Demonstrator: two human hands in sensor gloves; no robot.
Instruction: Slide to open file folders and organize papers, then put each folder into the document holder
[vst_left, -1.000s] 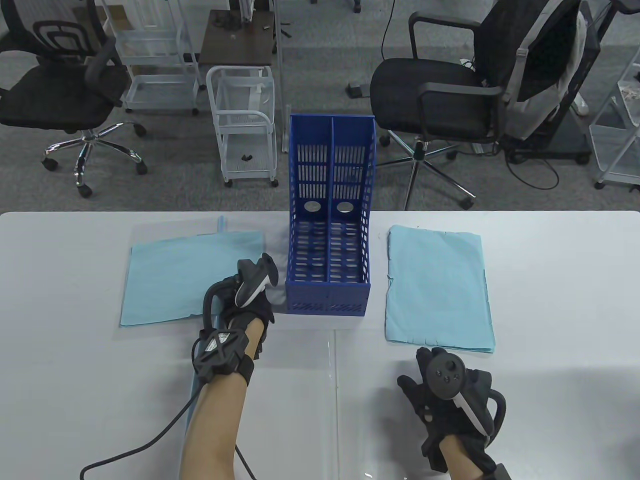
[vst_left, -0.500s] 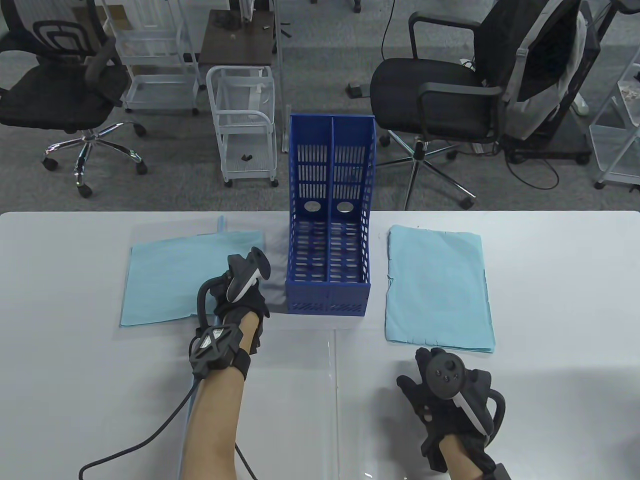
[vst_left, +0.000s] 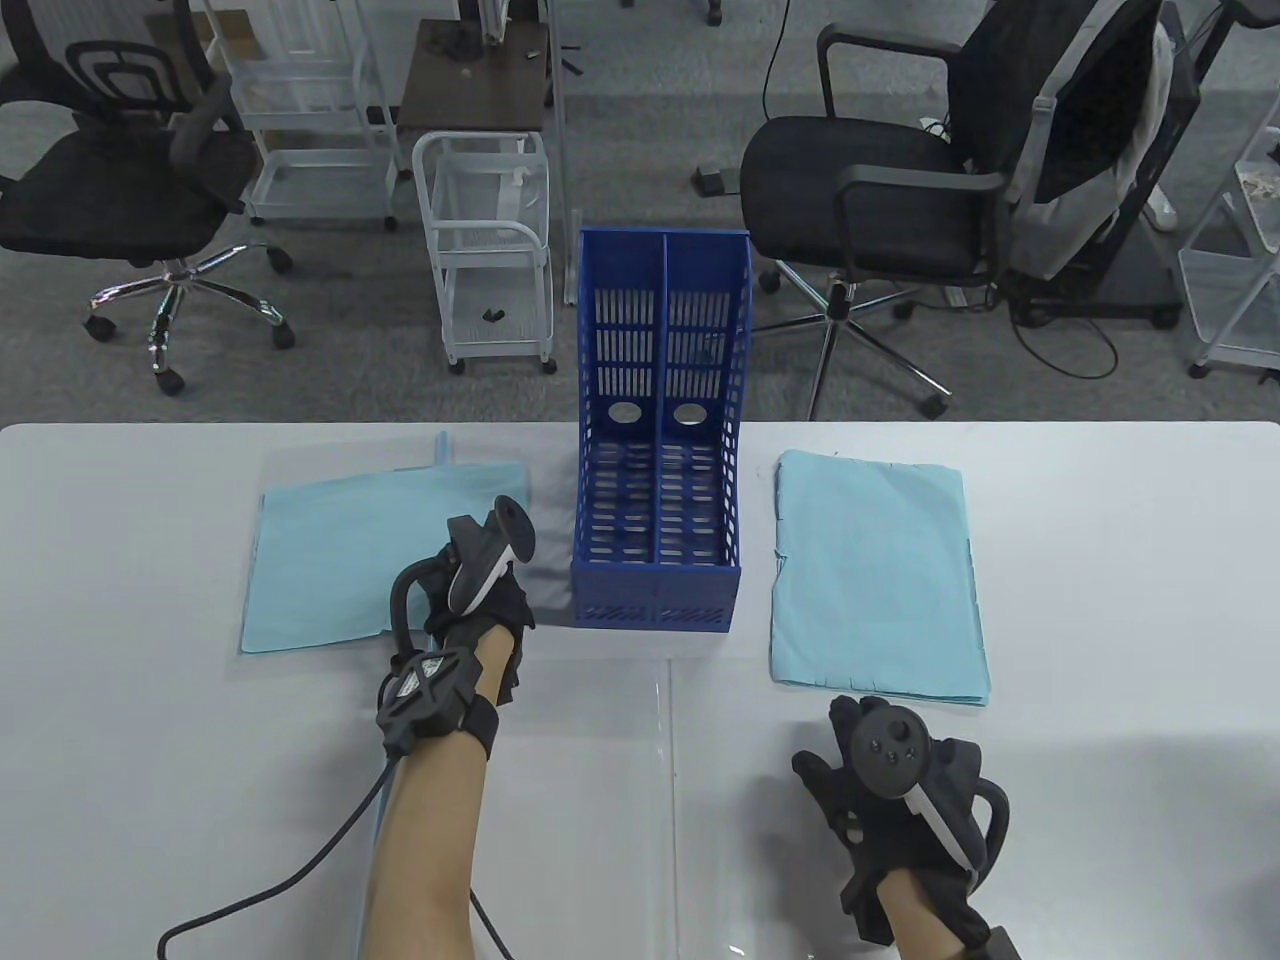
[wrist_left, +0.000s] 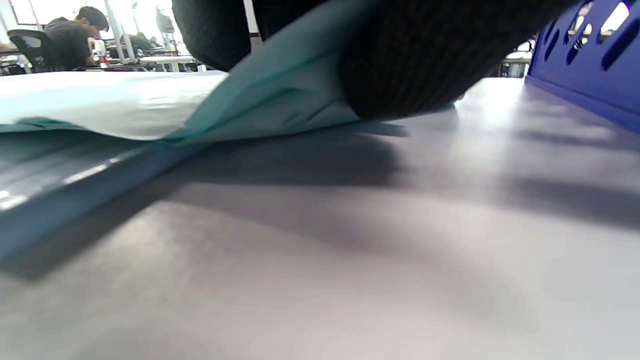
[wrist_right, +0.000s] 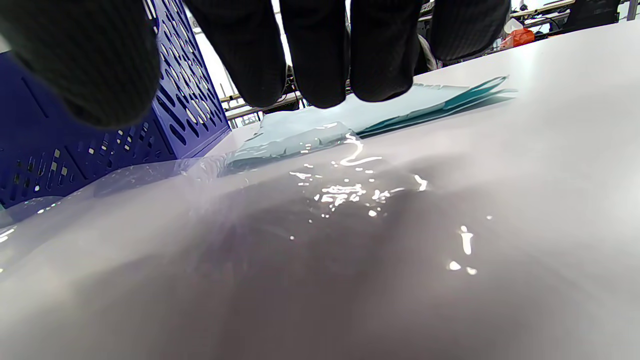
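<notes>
One blue document holder (vst_left: 655, 520) stands at the bench (vst_left: 1100, 560) centre, its two compartments holding nothing visible. Two light-blue paper stacks lie flat: the left stack (vst_left: 340, 560) at its 9 o'clock, the right stack (vst_left: 875, 575) at its 3 o'clock. The left hand (vst_left: 480, 600) has its fingers (wrist_left: 400, 65) pinching the left stack's near right corner, lifted off a clear folder (wrist_left: 90, 185) beneath it. The right hand (vst_left: 890, 790) hovers at 5 o'clock, fingers (wrist_right: 320, 55) loosely hanging, holding nothing, over a clear sheet (wrist_right: 280, 165).
</notes>
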